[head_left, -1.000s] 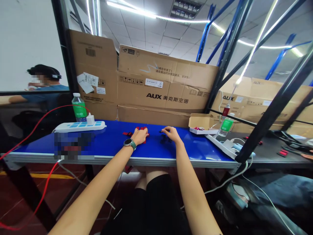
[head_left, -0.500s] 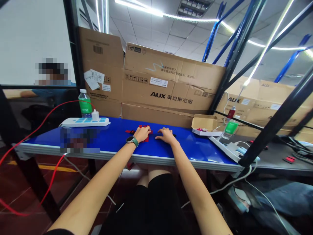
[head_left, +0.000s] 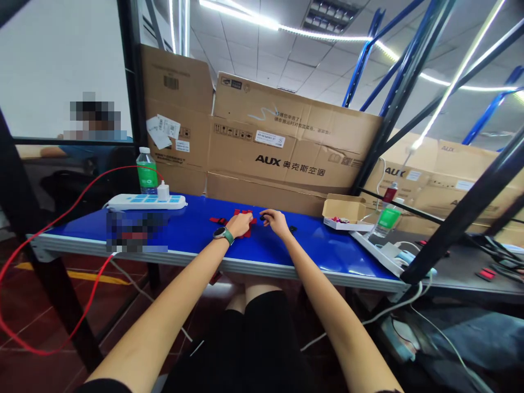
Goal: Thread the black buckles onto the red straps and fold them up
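Near the middle of the frame, your left hand (head_left: 240,224) lies over the red pieces (head_left: 248,234) on the blue tabletop (head_left: 196,234); its fingers touch them, but you cannot tell from here whether they grip or only press. A red strap with a black part (head_left: 218,220) lies just left of that hand. Your right hand (head_left: 277,222), right of centre, has its fingertips pinched on a small black piece (head_left: 262,217), near the red pieces and apart from your left hand. Another black piece (head_left: 292,229) lies on the tabletop just beside your right wrist.

At centre right stands an open carton (head_left: 346,207) with small items inside. At centre left, a green-labelled bottle (head_left: 147,172) stands behind a white power strip (head_left: 123,202).
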The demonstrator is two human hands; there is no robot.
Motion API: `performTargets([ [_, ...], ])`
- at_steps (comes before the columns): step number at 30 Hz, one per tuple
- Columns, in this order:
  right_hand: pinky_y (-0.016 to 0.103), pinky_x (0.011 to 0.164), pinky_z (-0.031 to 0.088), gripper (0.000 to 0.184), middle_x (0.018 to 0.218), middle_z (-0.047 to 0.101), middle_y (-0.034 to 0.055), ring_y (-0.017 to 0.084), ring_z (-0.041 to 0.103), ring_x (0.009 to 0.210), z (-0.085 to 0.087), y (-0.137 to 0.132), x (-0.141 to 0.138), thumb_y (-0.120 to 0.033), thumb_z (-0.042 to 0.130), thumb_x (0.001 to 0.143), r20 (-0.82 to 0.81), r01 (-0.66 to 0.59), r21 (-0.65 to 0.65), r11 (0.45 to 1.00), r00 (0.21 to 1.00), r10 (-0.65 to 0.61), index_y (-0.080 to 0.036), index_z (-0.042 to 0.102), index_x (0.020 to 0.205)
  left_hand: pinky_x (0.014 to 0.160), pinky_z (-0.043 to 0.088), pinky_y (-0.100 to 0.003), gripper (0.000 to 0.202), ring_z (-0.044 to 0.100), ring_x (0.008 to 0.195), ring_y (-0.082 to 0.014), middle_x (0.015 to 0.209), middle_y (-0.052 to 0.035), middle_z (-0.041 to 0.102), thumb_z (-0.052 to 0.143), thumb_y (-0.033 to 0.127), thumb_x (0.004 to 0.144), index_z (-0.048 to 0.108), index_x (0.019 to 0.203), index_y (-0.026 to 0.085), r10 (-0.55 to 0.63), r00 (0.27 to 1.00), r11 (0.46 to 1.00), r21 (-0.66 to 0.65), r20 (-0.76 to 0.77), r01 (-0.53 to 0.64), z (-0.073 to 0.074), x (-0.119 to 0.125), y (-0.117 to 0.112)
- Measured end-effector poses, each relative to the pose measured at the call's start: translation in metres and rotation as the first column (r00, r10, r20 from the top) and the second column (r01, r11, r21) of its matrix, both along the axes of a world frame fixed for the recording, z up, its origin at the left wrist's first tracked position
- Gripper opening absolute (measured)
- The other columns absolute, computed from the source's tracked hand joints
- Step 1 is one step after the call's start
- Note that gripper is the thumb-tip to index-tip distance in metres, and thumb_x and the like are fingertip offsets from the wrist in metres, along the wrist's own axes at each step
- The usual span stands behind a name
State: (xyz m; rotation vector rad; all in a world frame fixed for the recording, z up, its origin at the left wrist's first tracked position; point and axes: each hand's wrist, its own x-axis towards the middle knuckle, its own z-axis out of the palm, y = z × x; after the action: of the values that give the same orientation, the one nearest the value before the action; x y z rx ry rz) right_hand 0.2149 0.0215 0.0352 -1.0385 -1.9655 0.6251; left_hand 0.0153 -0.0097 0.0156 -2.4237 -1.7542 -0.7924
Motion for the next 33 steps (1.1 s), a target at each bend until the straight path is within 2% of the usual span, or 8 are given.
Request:
performTargets([
  [4, 0.027, 0.066, 0.057, 0.023, 0.08, 0.065, -0.0021, 0.013, 0.065, 0.068, 0.001, 0.007, -0.007, -0.028, 0.06, 0.085, -0.142, -0.146, -0.139, 0.979, 0.982, 0.126, -0.024, 0.065, 0.107, 0.07, 0.042, -0.03, 0.029, 0.071, 0.089, -0.025, 0.095, -0.0113, 0.075, 0.033, 0.027, 0.104, 0.061, 0.106, 0.022, -0.003, 0.999, 0.999, 0.035, 0.036, 0.002, -0.002, -0.002, 0.004],
  [6, 0.029, 0.062, 0.058, 0.032, 0.079, 0.062, -0.0046, 0.014, 0.067, 0.065, -0.005, 0.008, -0.01, -0.033, 0.066, 0.082, -0.277, -0.261, -0.232, 0.937, 0.941, 0.193, -0.025, 0.058, 0.112, 0.071, 0.042, -0.03, 0.029, 0.071, 0.089, -0.0243, 0.096, -0.0107, 0.074, 0.033, 0.028, 0.104, 0.061, 0.107, 0.022, -0.024, 0.998, 0.999, 0.05, 0.063, 0.021, -0.003, -0.002, 0.006],
  [8, 0.028, 0.056, 0.058, 0.038, 0.077, 0.06, -0.0057, 0.014, 0.065, 0.061, -0.013, 0.008, -0.013, -0.038, 0.073, 0.077, -0.375, -0.308, -0.256, 0.916, 0.905, 0.2, -0.024, 0.055, 0.107, 0.072, 0.043, -0.029, 0.028, 0.07, 0.089, -0.0237, 0.096, -0.0096, 0.074, 0.035, 0.031, 0.104, 0.061, 0.106, 0.022, -0.076, 0.991, 0.995, 0.064, 0.106, 0.07, -0.005, -0.002, 0.007],
  [12, 0.027, 0.059, 0.057, 0.034, 0.081, 0.061, -0.0022, 0.013, 0.062, 0.067, -0.023, 0.007, -0.014, -0.04, 0.077, 0.071, -0.4, -0.257, -0.182, 0.949, 0.901, 0.167, -0.021, 0.058, 0.092, 0.076, 0.045, -0.029, 0.024, 0.068, 0.089, -0.0221, 0.094, -0.0074, 0.074, 0.041, 0.032, 0.102, 0.063, 0.1, 0.021, -0.171, 0.964, 0.984, 0.083, 0.203, 0.157, -0.006, -0.001, 0.01],
  [18, 0.03, 0.081, 0.056, 0.032, 0.086, 0.066, 0.0001, 0.015, 0.064, 0.082, -0.018, 0.004, -0.012, -0.031, 0.079, 0.066, -0.403, -0.203, -0.069, 0.977, 0.901, 0.159, -0.021, 0.064, 0.093, 0.073, 0.043, -0.029, 0.026, 0.064, 0.08, -0.0206, 0.083, -0.0057, 0.07, 0.04, 0.027, 0.1, 0.062, 0.089, 0.02, -0.213, 0.945, 0.977, 0.085, 0.247, 0.198, -0.002, 0.0, 0.009],
  [21, 0.03, 0.077, 0.056, 0.037, 0.082, 0.067, 0.0003, 0.017, 0.066, 0.079, -0.017, 0.003, -0.012, -0.035, 0.082, 0.065, -0.491, -0.203, -0.123, 0.971, 0.863, 0.118, -0.022, 0.062, 0.093, 0.073, 0.043, -0.029, 0.026, 0.062, 0.079, -0.0196, 0.08, -0.0046, 0.068, 0.037, 0.026, 0.1, 0.06, 0.088, 0.02, -0.215, 0.938, 0.976, 0.097, 0.272, 0.196, 0.001, 0.001, 0.007],
  [25, 0.03, 0.07, 0.059, 0.046, 0.078, 0.068, -0.0013, 0.016, 0.067, 0.071, -0.019, 0.001, -0.01, -0.04, 0.087, 0.06, -0.578, -0.273, -0.178, 0.945, 0.807, 0.124, -0.022, 0.062, 0.094, 0.075, 0.044, -0.029, 0.024, 0.06, 0.078, -0.019, 0.081, -0.0041, 0.067, 0.039, 0.027, 0.099, 0.058, 0.087, 0.02, -0.264, 0.923, 0.964, 0.107, 0.278, 0.244, 0.002, 0.001, 0.007],
  [33, 0.027, 0.059, 0.058, 0.046, 0.073, 0.071, 0.0017, 0.015, 0.067, 0.064, -0.025, 0.005, -0.004, -0.044, 0.091, 0.055, -0.539, -0.306, -0.219, 0.927, 0.83, 0.146, -0.017, 0.068, 0.084, 0.073, 0.044, -0.028, 0.023, 0.057, 0.074, -0.0177, 0.079, -0.0025, 0.064, 0.039, 0.028, 0.098, 0.057, 0.086, 0.02, -0.337, 0.909, 0.941, 0.094, 0.247, 0.324, -0.004, 0.001, 0.011],
])
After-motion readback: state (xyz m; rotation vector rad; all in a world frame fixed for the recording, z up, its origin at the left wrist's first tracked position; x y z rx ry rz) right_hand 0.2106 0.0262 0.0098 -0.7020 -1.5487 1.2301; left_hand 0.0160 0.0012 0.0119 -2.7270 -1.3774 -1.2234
